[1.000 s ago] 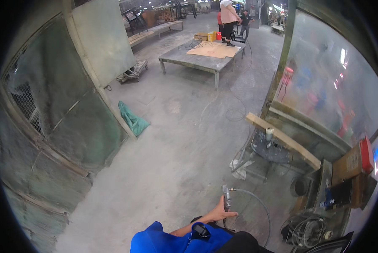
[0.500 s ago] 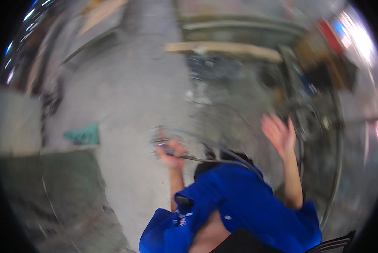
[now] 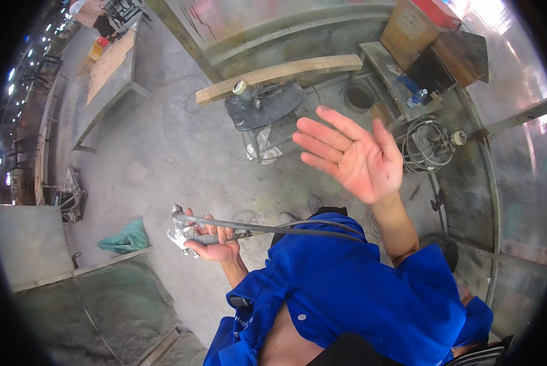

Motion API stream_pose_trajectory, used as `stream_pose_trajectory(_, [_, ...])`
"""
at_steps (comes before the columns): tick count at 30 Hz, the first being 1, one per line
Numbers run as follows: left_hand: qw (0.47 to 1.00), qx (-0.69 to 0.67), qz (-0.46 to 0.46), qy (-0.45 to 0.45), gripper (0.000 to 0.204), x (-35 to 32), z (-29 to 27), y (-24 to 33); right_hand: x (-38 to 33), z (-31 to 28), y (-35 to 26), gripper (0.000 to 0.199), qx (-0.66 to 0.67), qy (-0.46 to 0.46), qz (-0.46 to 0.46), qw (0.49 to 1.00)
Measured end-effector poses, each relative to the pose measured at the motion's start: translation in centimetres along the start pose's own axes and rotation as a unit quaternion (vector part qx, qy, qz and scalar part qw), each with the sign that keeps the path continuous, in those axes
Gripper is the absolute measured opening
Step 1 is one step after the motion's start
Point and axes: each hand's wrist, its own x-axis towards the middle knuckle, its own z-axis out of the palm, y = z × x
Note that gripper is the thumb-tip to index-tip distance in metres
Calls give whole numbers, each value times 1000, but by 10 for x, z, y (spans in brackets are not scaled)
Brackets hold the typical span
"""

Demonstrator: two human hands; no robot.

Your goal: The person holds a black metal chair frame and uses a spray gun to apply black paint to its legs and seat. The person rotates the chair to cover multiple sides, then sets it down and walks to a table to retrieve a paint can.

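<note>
My left hand [image 3: 223, 249] is closed around the handle of a metal spray gun [image 3: 181, 233], low and left of centre. Hoses [image 3: 286, 230] run from the gun to the right, across the front of my blue shirt. The palm of my right hand [image 3: 365, 161] is turned up to view, its fingers stretched out and nothing in it. That hand is raised over the floor, to the right of a dark stand [image 3: 255, 116] that has a small can-like part on top.
A wooden beam [image 3: 286, 72] lies behind the stand. Coiled hose [image 3: 429, 143], a plastic bottle [image 3: 417, 97] and cardboard boxes [image 3: 408, 30] are at the right. To the left are a long table [image 3: 118, 70], a green sack [image 3: 127, 238] and low panels [image 3: 121, 296].
My right hand has come up and leftward, its palm showing larger. The left hand, with the spray gun, sits lower and further left in view. The picture is sharper and the surroundings have shifted.
</note>
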Motion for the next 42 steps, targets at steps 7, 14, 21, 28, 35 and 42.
stream_pose_trajectory(7, [998,25,0,49,77,-6,4,-1,-1,-105,3,92,-388,159,-96,903])
stream_pose_trajectory(14, [998,0,15,58,71,-7,4,-6,-150,-351,42,23,-860,145,197,448])
stream_pose_trajectory(21, [996,-29,11,88,70,-11,-5,-5,-237,-412,93,21,-649,226,309,658])
stream_pose_trajectory(28, [996,-28,18,77,70,-10,-7,-5,-202,-440,111,27,-692,152,357,608])
stream_pose_trajectory(35, [988,-2,30,154,68,-11,-9,-4,-190,-478,132,31,-700,62,336,627])
stream_pose_trajectory(42, [978,51,23,202,72,-7,-2,0,-140,-344,107,38,-636,171,471,586])
